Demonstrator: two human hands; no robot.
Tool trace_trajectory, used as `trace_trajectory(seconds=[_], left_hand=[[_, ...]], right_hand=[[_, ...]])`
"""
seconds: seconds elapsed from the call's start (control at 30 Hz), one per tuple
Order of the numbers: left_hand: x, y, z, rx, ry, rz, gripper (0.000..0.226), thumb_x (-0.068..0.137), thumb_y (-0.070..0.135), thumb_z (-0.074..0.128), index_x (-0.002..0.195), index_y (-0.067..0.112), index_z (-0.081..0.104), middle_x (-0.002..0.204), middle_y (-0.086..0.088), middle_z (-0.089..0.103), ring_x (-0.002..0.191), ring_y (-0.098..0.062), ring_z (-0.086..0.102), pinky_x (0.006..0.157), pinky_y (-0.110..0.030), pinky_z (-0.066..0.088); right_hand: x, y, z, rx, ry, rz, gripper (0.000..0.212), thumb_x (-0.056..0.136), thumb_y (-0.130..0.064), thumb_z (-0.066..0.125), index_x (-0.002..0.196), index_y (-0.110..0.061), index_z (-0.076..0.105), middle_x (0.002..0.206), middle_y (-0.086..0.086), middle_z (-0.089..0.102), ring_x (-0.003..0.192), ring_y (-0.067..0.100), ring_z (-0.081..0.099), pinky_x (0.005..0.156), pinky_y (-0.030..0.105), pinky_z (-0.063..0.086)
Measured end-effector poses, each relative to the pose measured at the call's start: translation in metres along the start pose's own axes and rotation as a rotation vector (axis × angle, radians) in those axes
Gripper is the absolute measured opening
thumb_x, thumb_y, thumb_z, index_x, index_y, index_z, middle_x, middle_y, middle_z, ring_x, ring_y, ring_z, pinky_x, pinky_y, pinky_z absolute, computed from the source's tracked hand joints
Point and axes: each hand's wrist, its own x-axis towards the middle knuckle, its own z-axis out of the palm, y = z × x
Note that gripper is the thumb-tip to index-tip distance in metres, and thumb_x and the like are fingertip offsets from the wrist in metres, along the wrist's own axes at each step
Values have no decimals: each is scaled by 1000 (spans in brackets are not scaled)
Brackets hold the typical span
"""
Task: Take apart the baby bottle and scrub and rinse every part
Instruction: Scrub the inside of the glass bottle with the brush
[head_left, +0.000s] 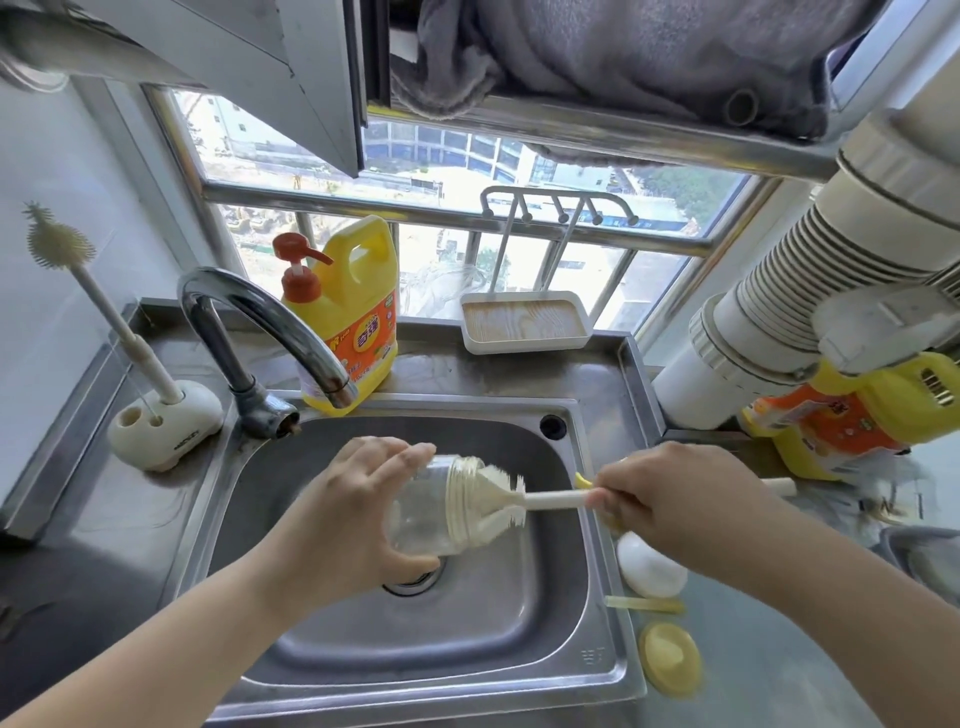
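Just brush (501, 501) at bottle (441, 514) rim

left hand (358, 512) grips bottle (441, 512) over sink (597, 597) | right hand (670, 493) holds brush (511, 501) at mouth

- Location: home kitchen, upper floor.
- Steel sink (597, 525) with curved tap (260, 317), set in a steel counter (130, 519).
- Detergent jug (353, 317) with pump, by the window (571, 260).
- Window overlooks buildings below.
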Motion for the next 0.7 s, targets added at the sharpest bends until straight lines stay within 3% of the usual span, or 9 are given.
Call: trace_trajectory(seconds=[0.1, 0.2, 0.37, 0.47, 0.53, 0.6, 0.67, 0.7], left_hand=[[5, -1, -5, -13, 50, -62, 89, 52, 67, 60, 123, 12, 58, 108, -4, 63, 99, -20, 58, 89, -29, 42], [7, -7, -12, 18, 39, -53, 90, 51, 66, 61, 124, 13, 57, 109, -3, 63, 103, -13, 51, 91, -28, 41], [0, -12, -6, 35, 61, 4, 95, 46, 55, 83, 125, 14, 49, 111, -7, 60, 105, -16, 46, 92, -31, 46], [5, -1, -5, 65, 91, -8, 92, 58, 66, 69, 128, 12, 44, 116, -13, 58, 109, -24, 47, 93, -39, 46], [6, 11, -4, 83, 70, -5, 86, 76, 71, 48, 135, 10, 37, 124, -17, 52, 117, -31, 47, 94, -43, 44], [3, 18, -2, 65, 71, 26, 67, 93, 57, 33, 140, 10, 32, 131, -17, 43, 127, -32, 39, 99, -41, 37], [1, 20, -5, 44, 84, 69, 57, 94, 45, 35, 140, 11, 33, 131, -12, 41, 127, -26, 36, 98, -39, 41], [2, 19, -8, 51, 78, 76, 62, 89, 47, 44, 140, 12, 34, 126, -7, 41, 121, -22, 38, 91, -37, 49]], right_hand=[[5, -3, 1, -34, 119, 6, 38, 97, -49, 24, 88, -24, 51, 72, -8, 42, 70, 15, 52, 63, 27, 41], [7, -14, 10, 45, -55, 60, 36, 98, -48, 25, 87, -23, 49, 71, -5, 43, 72, 17, 52, 67, 29, 44], [8, -23, 4, 608, -384, 160, 37, 97, -43, 40, 78, -23, 65, 54, -7, 42, 49, 8, 39, 50, 18, 34], [20, -31, -3, 928, -450, 232, 39, 99, -37, 39, 75, -18, 62, 46, -10, 42, 41, 8, 34, 40, 17, 29], [27, -39, -4, 954, -444, 215, 39, 100, -36, 37, 76, -17, 61, 39, -14, 41, 37, 5, 33, 38, 14, 28], [30, -42, -2, 901, -432, 185, 39, 100, -36, 38, 74, -19, 62, 36, -15, 41, 38, 4, 33, 40, 13, 29], [30, -38, -1, 830, -413, 166, 38, 99, -38, 40, 73, -22, 63, 39, -14, 44, 43, 7, 35, 45, 17, 31], [29, -36, -1, 775, -399, 151, 37, 98, -40, 42, 73, -23, 64, 44, -11, 45, 45, 9, 35, 47, 18, 31]])
